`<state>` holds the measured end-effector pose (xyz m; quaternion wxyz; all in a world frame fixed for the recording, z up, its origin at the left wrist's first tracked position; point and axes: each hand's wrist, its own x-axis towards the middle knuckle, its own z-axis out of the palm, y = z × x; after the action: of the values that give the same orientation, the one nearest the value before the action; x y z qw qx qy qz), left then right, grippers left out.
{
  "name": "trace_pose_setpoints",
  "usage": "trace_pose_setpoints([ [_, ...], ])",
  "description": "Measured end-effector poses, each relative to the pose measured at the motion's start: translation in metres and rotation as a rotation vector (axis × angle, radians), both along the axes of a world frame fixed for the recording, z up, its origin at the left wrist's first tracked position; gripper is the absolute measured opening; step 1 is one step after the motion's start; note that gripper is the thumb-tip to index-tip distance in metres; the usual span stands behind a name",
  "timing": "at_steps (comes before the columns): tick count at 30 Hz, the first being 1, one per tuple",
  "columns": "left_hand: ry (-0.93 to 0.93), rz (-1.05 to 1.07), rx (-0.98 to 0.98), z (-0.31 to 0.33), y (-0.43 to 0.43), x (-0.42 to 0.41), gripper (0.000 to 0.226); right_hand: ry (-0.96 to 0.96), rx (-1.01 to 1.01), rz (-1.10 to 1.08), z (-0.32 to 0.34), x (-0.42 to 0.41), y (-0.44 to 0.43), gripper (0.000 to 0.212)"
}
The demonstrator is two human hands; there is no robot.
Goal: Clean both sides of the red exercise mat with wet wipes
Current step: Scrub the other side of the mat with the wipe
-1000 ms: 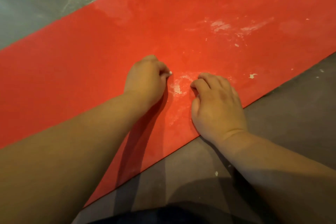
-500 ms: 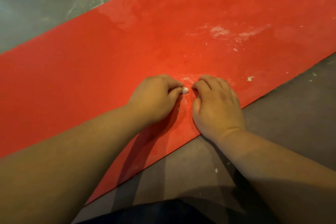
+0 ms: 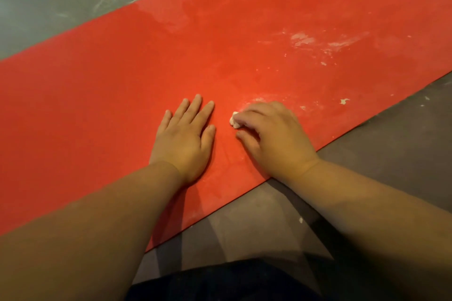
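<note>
Red exercise mat: spread flat on the floor, with white smears still on it.
Left hand: curled a moment ago, now pressed flat, fingers straight.
Right hand: fingers curled, pinching the white wad, taken over from the left hand.
Judgement: possibly a balled wipe; this side is unfinished.

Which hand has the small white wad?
The right hand: its curled fingers pinch the small white wad. The left hand lies flat, fingers straight, on the red exercise mat.
</note>
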<state>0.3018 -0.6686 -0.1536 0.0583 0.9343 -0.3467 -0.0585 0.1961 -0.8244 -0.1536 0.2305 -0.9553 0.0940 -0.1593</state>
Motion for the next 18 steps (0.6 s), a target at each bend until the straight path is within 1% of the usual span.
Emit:
trace_pose_setpoints([
  [2,0.009,-0.007,0.007,0.000,0.000,0.000,0.062,0.020,0.097,0.004,0.005,0.008,0.008,0.011],
  [4,0.011,-0.005,0.003,0.000,0.000,-0.001,0.063,0.056,0.137,-0.006,0.010,0.004,0.016,0.010],
  [8,0.020,-0.004,0.004,0.002,0.001,0.000,0.057,0.172,0.130,0.085,0.024,-0.026,0.025,0.010],
  [11,0.026,-0.015,0.019,0.003,0.000,0.000,0.056,0.178,0.087,-0.008,0.025,-0.014,-0.002,0.020],
  [13,0.070,-0.028,0.050,0.007,-0.001,0.002,0.053,0.229,0.027,-0.040,0.022,-0.005,-0.011,0.022],
  [15,0.169,-0.058,0.086,0.016,0.001,0.006,0.055,0.204,0.008,-0.021,0.022,-0.009,0.002,0.019],
  [17,0.252,-0.096,0.150,0.026,0.010,0.006,0.059,0.168,0.001,0.089,0.025,-0.022,0.026,0.024],
  [18,0.277,-0.107,0.189,0.032,0.018,0.002,0.062,0.183,0.001,0.148,0.029,-0.029,0.032,0.026],
])
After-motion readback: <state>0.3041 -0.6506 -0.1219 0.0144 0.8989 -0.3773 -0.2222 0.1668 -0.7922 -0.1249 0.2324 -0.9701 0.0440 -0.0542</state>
